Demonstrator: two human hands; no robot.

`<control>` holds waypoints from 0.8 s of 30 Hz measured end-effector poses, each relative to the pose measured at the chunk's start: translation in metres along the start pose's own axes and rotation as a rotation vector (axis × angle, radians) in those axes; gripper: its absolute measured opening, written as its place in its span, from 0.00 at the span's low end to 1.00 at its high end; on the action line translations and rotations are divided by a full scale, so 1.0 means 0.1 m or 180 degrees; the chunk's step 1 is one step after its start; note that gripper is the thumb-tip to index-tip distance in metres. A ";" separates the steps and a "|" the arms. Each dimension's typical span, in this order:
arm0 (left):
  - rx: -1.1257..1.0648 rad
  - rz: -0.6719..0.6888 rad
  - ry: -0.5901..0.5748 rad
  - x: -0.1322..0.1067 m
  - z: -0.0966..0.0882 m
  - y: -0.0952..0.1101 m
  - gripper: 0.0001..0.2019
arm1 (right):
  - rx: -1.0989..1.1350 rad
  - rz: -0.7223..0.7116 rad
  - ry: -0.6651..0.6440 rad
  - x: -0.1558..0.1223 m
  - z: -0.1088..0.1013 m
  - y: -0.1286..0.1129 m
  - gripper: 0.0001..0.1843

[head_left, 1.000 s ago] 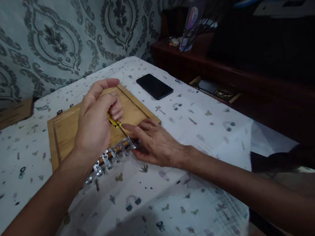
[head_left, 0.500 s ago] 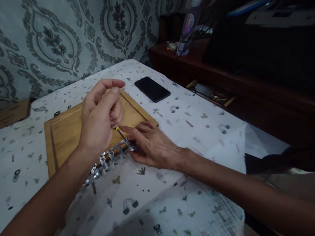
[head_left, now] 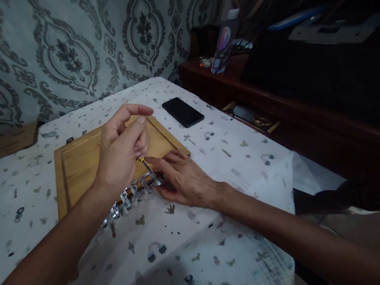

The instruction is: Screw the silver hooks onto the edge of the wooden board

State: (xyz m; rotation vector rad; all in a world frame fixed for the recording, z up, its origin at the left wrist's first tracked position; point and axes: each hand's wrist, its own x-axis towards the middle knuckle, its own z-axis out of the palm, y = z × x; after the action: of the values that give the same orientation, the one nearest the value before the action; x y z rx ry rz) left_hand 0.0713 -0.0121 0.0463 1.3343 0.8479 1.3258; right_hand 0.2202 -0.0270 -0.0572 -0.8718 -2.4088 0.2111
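My left hand [head_left: 121, 145] is closed around the mostly hidden handle of a screwdriver [head_left: 145, 164]; its yellow collar and thin shaft show below the fist. The shaft slants down to the rightmost of several shiny metal clips [head_left: 126, 200] lined up along the near edge of a wooden board [head_left: 84, 153]. My right hand [head_left: 184, 179] is closed about that end clip, thumb below and index finger beside the screwdriver shaft. Its other fingers rest on the board's right corner. The fingers partly hide the clip.
A black phone [head_left: 183, 112] lies on the patterned tablecloth [head_left: 237, 169] beyond the board. Cardboard [head_left: 1, 144] sits at the far left. To the right, a dark red desk [head_left: 299, 112] has a partly open drawer [head_left: 256, 118] and a clear bottle [head_left: 225, 42] on top.
The camera view has shifted slightly, so the scene sits a little lower. Both hands keep nearly the same pose, with the screwdriver still at the end clip.
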 end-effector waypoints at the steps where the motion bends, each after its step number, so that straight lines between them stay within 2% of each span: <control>1: -0.0008 -0.0003 -0.0018 0.00 0.00 0.00 0.05 | -0.0004 -0.0001 0.0004 0.00 0.00 0.00 0.35; 8: -0.0019 0.0030 -0.0176 0.04 -0.02 -0.02 0.05 | -0.0044 0.0002 -0.0002 0.01 -0.01 0.01 0.35; 19: -0.0094 -0.0156 -0.0711 0.09 -0.11 0.00 0.05 | -0.0033 -0.0027 0.0003 0.01 -0.02 0.00 0.33; 21: -0.0034 -0.0102 -0.0669 0.06 -0.11 0.00 0.05 | -0.0044 -0.0015 -0.0011 0.01 -0.01 0.00 0.34; 24: 0.0102 -0.0022 -0.0381 0.02 -0.07 0.00 0.06 | -0.0046 0.0025 -0.0026 0.01 -0.01 0.00 0.35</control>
State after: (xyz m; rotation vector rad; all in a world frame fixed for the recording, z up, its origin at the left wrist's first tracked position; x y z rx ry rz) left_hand 0.0644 -0.0087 0.0456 1.4198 0.7939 1.2188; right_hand 0.2198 -0.0260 -0.0560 -0.8887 -2.4176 0.2007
